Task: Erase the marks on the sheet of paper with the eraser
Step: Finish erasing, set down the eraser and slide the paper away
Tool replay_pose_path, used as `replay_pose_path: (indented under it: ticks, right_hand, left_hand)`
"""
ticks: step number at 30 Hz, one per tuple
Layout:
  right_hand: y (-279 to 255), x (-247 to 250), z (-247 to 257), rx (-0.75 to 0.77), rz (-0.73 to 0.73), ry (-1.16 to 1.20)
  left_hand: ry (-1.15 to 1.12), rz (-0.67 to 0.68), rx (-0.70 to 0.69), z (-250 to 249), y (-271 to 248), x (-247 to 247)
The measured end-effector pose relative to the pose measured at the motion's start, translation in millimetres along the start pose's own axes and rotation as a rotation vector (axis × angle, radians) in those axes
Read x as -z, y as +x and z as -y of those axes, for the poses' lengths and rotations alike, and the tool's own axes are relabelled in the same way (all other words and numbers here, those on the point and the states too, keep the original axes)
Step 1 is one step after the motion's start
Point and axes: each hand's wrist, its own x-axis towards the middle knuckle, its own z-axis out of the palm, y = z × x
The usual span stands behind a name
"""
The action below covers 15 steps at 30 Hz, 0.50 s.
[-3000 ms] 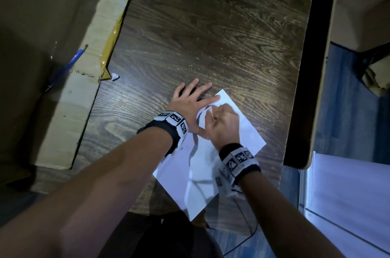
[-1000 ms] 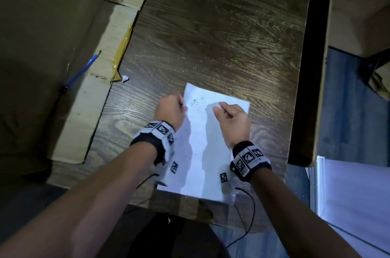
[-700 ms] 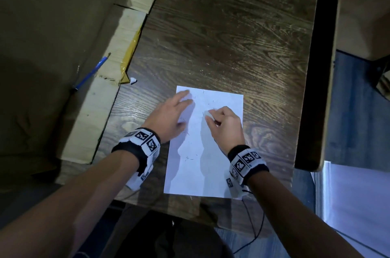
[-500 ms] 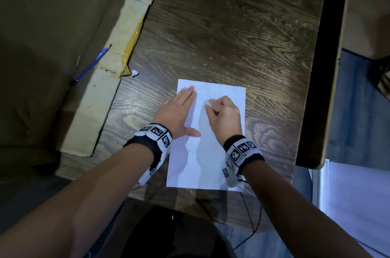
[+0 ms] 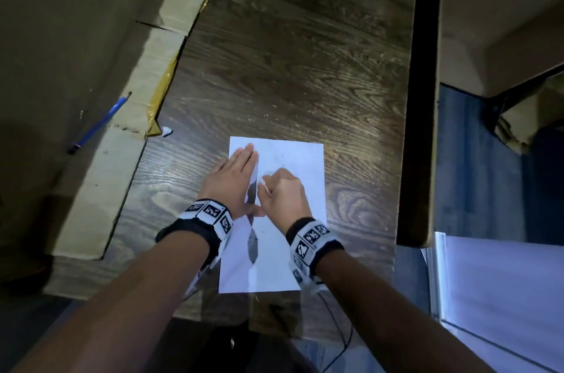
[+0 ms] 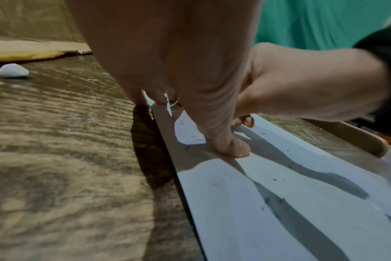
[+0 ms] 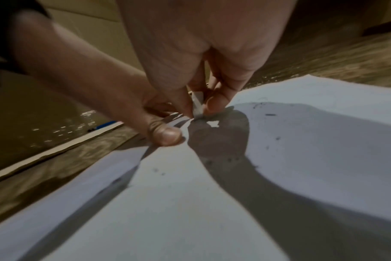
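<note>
A white sheet of paper (image 5: 293,159) lies upright near the front edge of the dark wooden table (image 5: 290,67). Faint pencil marks (image 5: 282,156) sit near its top middle, with dark crumbs scattered over it. My left hand (image 5: 233,180) lies flat with straight fingers on the sheet's left edge, thumb (image 6: 231,146) pressed on the paper. My right hand (image 5: 280,192) pinches a small white eraser (image 7: 198,104) between thumb and fingers, its tip touching the paper just below the marks. In the head view only a pale sliver of the eraser (image 5: 268,174) shows.
A flattened cardboard box (image 5: 122,134) lies along the table's left side, with a blue pen (image 5: 99,123) on it. A small white scrap (image 5: 166,131) sits beside the cardboard. The table's right edge (image 5: 419,97) drops to a blue floor. More white sheets (image 5: 503,296) lie at the lower right.
The sheet was turned from slanted to straight. My left hand went from curled at the paper's edge to flat on it. My right hand brought the eraser down beside the left hand.
</note>
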Motion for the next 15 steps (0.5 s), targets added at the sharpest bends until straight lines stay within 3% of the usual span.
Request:
replay_pose_path:
  ticks: [2, 6, 9, 12, 15]
  right_hand:
    - [-2.4, 5.9, 1.7, -0.002, 0.065, -0.003]
    - [38.3, 7.3, 9.6, 0.023, -0.021, -0.097]
    - [33.2, -1.5, 8.4, -0.023, -0.044, -0.092]
    - [4.0, -3.4, 4.6, -0.051, 0.071, -0.058]
    - [15.7, 3.0, 9.0, 0.009, 0.118, -0.134]
  left_hand:
    - [-0.017, 0.005, 0.004, -0.8, 0.0, 1.1]
    - [-0.037, 0.036, 0.005, -2.1, 0.6, 3.3]
    - [-0.032, 0.048, 0.007, -3.3, 1.2, 4.4]
    - [-0.023, 0.027, 0.014, -3.0, 0.9, 4.2]
    - [-0.042, 0.037, 0.019, -3.1, 1.3, 3.0]
